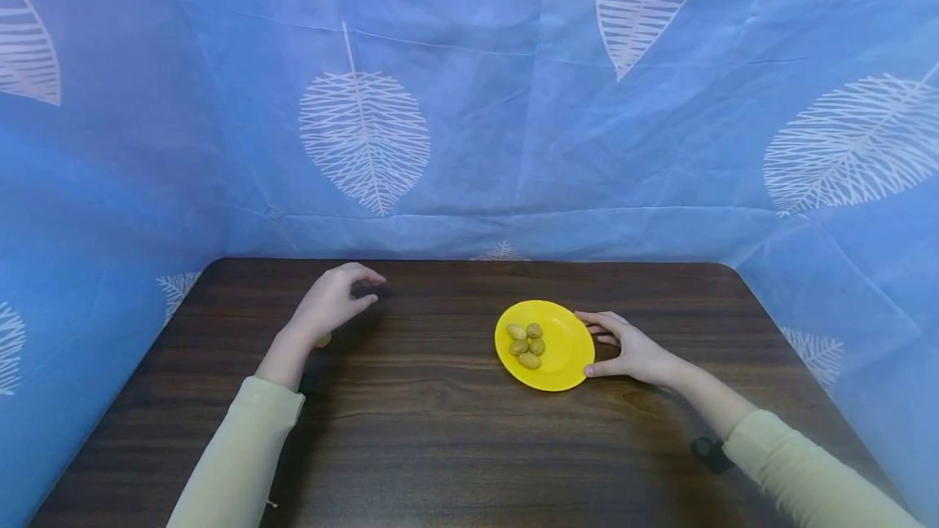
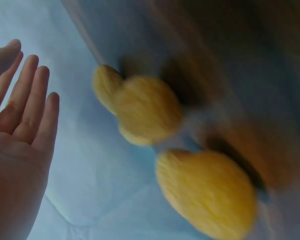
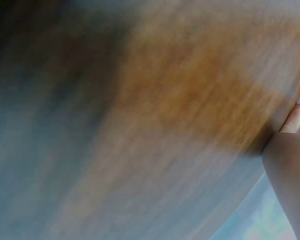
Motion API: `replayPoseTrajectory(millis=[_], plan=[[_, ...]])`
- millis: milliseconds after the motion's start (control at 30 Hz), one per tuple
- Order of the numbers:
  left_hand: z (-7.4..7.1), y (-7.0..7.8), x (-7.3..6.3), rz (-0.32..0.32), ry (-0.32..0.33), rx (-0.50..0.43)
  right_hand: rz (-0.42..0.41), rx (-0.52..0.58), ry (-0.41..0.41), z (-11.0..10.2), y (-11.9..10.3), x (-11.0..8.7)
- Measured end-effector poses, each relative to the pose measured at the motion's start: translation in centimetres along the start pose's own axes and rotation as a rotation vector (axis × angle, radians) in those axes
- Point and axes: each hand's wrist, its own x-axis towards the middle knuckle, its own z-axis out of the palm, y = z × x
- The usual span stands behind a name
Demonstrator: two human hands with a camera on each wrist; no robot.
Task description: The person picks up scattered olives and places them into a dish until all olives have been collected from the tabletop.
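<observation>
My cameras look down on a dark brown table (image 1: 440, 446) with wood lines running from side to side. Its two far corners are round. A flat yellow plate (image 1: 568, 349) sits on it, a bit right of the middle. Over on the left side I also have some yellow-brown lumps (image 2: 205, 192) on the wood, at least three. They look blurry in my left wrist view, and my head view hides most of them.

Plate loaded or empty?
Partly loaded: in the head view, five lumps sit on the plate, left of centre; its right side is bare.
</observation>
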Motion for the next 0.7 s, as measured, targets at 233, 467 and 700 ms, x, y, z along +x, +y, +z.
replayPoseTrajectory(millis=[233, 467, 700], plan=[[-0.5, -1.7, -0.7, -0.041, -0.004, -0.005, 0.006, -0.003, -0.001, 0.1, 0.0, 0.0], [-0.7, -2.9, -1.0, -0.059, -0.015, 0.018, 0.018, -0.012, -0.001, 0.1, -0.2, 0.1], [-0.6, -3.5, -0.9, -0.092, -0.026, 0.03, 0.026, -0.022, -0.001, 0.0, -0.2, 0.0]])
